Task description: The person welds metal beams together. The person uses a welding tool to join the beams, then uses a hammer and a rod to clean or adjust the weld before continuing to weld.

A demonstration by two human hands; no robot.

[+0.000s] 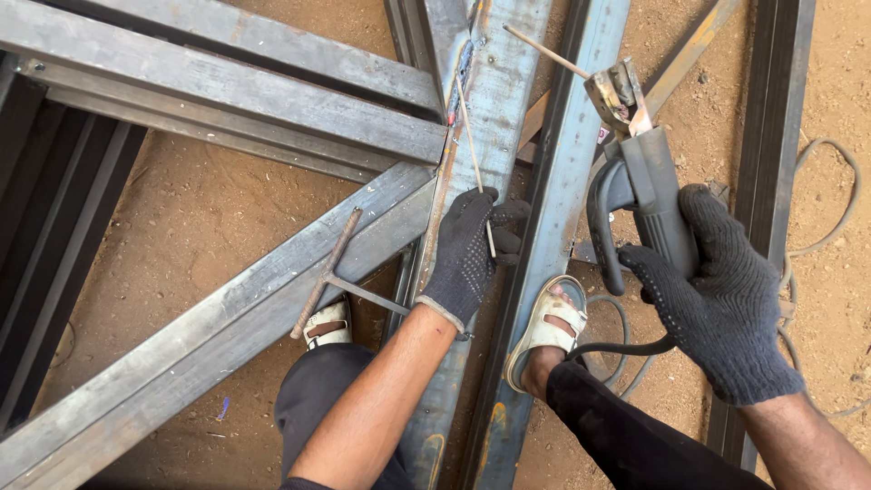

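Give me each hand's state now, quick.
Left hand: closed, pinching a thin welding rod.
Right hand: closed around the grey electrode holder.

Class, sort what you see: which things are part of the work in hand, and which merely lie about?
In use: welding rod in left hand; electrode holder in right hand; steel beam.
Lying about: rebar tool; cable on dirt.

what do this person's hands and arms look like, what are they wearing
Both hands wear dark grey knitted work gloves with small raised grip dots. The left hand glove ends in a lighter, pale-edged cuff at the wrist; the right hand glove has a plain ribbed dark cuff. Both forearms are bare past the cuffs, with no sleeves, watch or bands in view.
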